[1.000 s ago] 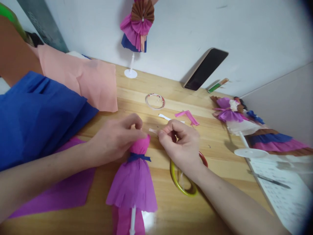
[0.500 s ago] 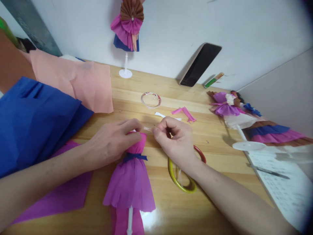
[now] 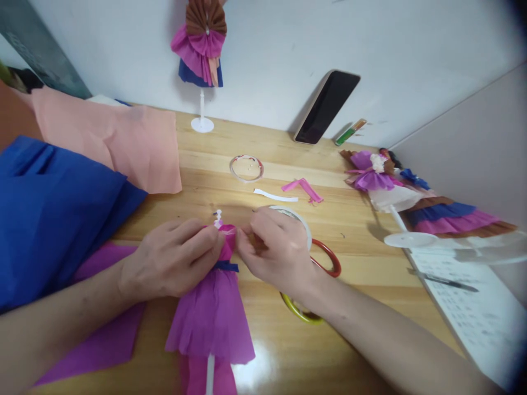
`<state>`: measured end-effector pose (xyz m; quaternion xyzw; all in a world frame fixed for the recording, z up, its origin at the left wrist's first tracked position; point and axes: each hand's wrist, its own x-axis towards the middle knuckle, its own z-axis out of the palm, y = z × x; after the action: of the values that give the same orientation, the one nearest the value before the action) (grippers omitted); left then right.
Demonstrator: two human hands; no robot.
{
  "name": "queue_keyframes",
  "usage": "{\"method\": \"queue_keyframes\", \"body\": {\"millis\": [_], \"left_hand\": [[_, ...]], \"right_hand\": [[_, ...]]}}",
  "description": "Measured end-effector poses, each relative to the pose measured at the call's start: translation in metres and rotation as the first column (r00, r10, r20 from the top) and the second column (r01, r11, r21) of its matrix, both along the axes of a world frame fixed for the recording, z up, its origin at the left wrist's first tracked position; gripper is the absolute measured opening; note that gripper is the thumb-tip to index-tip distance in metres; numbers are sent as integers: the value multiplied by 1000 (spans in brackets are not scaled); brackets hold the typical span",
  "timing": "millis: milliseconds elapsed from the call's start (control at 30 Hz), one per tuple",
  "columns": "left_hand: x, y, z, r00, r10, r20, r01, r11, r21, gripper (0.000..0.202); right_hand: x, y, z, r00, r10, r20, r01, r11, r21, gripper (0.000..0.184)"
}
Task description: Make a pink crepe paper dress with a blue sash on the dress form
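A crepe-paper dress on a white stand lies on the wooden table, with a purple skirt, a blue waist band and a pink top. My left hand grips the pink top from the left, fingers closed on it. My right hand pinches the top's right edge, where a bit of clear tape seems to sit. The stand's white tip pokes out above the top.
Blue, peach and purple crepe sheets lie at the left. Scissors and a tape roll sit under my right hand. A clear ring, pink scrap, phone and finished dress dolls stand behind.
Both hands have closed in on the dress's pink top. My right hand has brought its small tape piece from the air down onto the top. The view has shifted slightly.
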<state>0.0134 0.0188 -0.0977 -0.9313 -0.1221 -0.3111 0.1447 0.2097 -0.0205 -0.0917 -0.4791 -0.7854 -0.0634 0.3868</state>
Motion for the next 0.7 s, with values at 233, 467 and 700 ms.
{"method": "queue_keyframes", "body": {"millis": [233, 467, 700], "left_hand": [[-4, -3, -3, 997, 67, 24, -66, 997, -51, 17], [-5, 0, -3, 997, 68, 45, -63, 994, -91, 15], [-4, -3, -1, 997, 62, 49, -58, 995, -82, 13]], "right_hand": [[0, 1, -1, 998, -9, 64, 6, 999, 39, 26], [2, 1, -5, 999, -21, 27, 21, 1000, 1, 27], [-1, 0, -4, 999, -6, 42, 4, 1000, 29, 32]]}}
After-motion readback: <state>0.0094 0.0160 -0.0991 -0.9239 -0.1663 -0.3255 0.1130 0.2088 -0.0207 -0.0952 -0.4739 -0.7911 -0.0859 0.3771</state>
